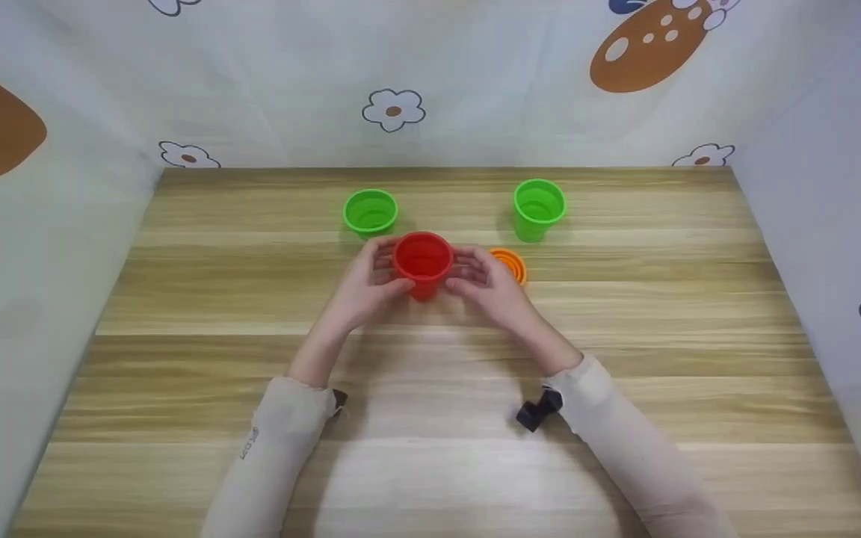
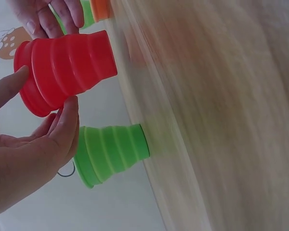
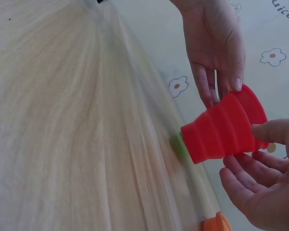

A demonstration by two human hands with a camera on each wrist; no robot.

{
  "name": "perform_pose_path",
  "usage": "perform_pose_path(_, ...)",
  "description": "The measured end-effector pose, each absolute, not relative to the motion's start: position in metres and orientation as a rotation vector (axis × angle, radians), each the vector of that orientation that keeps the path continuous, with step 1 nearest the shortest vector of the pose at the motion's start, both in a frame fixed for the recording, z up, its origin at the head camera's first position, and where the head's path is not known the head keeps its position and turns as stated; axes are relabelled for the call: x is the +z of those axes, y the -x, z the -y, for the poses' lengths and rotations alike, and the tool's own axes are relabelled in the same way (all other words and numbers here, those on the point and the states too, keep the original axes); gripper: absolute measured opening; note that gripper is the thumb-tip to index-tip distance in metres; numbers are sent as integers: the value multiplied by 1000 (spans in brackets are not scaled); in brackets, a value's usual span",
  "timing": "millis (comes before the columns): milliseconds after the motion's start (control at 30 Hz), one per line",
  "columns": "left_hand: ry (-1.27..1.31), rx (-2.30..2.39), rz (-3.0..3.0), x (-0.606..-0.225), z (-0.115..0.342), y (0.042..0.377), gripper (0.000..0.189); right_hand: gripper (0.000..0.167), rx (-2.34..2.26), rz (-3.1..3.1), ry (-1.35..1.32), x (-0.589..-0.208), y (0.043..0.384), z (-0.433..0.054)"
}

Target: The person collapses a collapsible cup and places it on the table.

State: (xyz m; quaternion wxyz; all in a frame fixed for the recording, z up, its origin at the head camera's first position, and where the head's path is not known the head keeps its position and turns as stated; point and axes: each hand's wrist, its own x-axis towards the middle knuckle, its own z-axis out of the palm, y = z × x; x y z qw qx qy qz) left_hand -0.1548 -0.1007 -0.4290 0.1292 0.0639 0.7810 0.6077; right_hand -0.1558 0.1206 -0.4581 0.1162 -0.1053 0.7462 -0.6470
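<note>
A red ribbed collapsible cup (image 1: pixel 423 258), mouth up, is between both hands. My left hand (image 1: pixel 362 288) grips its left side, the thumb on the front near the rim and the fingers behind. On the other side, my right hand (image 1: pixel 492 288) holds the cup with thumb and fingertips near the rim, as the right wrist view shows. The cup's base appears raised slightly off the table in the left wrist view. Just behind my left hand stands a green cup (image 1: pixel 371 213). An orange collapsed cup (image 1: pixel 513 263) lies beside my right hand, which partly covers it.
A second green cup (image 1: pixel 539 209), taller-looking, stands at the back right of the wooden table (image 1: pixel 430 448). Pale patterned cloth walls (image 1: pixel 288 90) border the table at the back and both sides. Black wrist mounts (image 1: pixel 539 409) stick out from the sleeves.
</note>
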Motion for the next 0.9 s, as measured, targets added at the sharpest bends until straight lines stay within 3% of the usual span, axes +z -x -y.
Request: perform_pose_path(900,-139,1848,-2185,-428,80,160,67,49,-1962,-2280,254,-445,153,-141)
